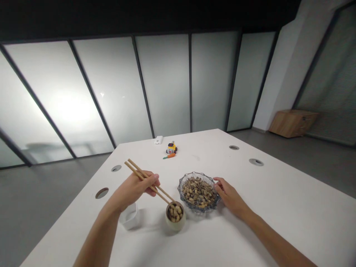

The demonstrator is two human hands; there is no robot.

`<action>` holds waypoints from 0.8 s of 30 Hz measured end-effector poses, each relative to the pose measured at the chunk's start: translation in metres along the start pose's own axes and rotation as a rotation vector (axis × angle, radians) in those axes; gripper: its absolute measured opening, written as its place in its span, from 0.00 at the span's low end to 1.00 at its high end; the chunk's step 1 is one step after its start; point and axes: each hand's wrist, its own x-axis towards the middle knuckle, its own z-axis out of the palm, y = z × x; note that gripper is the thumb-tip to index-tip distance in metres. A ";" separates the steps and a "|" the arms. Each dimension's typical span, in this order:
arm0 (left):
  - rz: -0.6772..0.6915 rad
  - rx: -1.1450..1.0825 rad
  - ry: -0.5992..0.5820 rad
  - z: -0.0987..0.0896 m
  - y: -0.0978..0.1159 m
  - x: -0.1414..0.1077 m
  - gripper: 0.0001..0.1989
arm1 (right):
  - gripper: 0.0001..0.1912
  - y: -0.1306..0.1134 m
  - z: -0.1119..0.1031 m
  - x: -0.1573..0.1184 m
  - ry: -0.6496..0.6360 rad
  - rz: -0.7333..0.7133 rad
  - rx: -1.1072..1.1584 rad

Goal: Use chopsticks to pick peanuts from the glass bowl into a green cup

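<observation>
My left hand [141, 185] is closed on a pair of wooden chopsticks [136, 169]. Their tips reach into a small round pale cup [176, 224] that holds peanuts [175, 213]; whether they pinch one I cannot tell. To the cup's right stands a scalloped clear glass bowl [180, 185] full of sunflower seeds [198, 191]. At that bowl's right rim rests my right hand [226, 193], thumb and fingers around the edge. Partly behind my left wrist is a small white container [130, 218].
Farther back on the white table [278, 207] are a yellow toy vehicle [171, 148], an orange toy carrot [170, 156] and a white box-like device [158, 140]. Round cable holes [256, 162] sit near both side edges. A wooden cabinet [292, 123] stands on the floor at right.
</observation>
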 end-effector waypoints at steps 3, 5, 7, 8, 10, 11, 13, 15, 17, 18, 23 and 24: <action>-0.034 0.059 -0.057 -0.004 -0.004 -0.001 0.26 | 0.25 0.002 0.000 0.001 0.009 -0.005 0.005; -0.036 0.106 -0.070 -0.003 -0.006 0.001 0.27 | 0.25 0.003 0.001 0.002 0.007 -0.005 0.004; -0.015 0.129 -0.052 0.000 -0.006 0.002 0.28 | 0.25 0.005 0.001 0.002 0.001 -0.005 0.000; 0.001 0.129 -0.031 0.003 -0.005 0.003 0.27 | 0.25 0.005 0.001 0.002 0.000 -0.006 -0.001; 0.044 0.111 0.030 0.010 -0.004 0.005 0.26 | 0.25 0.005 0.001 0.002 0.004 -0.006 0.000; 0.069 0.099 0.056 0.016 -0.003 0.006 0.25 | 0.25 0.005 0.001 0.001 0.008 -0.004 0.002; 0.119 0.070 0.071 0.031 -0.004 0.010 0.23 | 0.25 0.005 0.001 0.001 0.010 0.003 0.006; 0.149 0.040 0.051 0.049 -0.008 0.015 0.22 | 0.25 0.005 0.001 0.001 0.005 0.007 0.005; 0.165 0.013 0.023 0.067 -0.016 0.020 0.20 | 0.25 0.004 0.001 0.002 -0.005 0.008 -0.003; 0.171 0.002 0.006 0.076 -0.021 0.023 0.20 | 0.25 0.004 0.000 0.002 -0.009 0.008 -0.011; 0.183 0.024 -0.067 0.101 -0.038 0.027 0.19 | 0.26 0.004 0.000 0.002 -0.015 -0.008 -0.015; 0.183 0.034 -0.073 0.103 -0.040 0.027 0.19 | 0.26 0.005 0.001 0.002 -0.012 -0.010 -0.008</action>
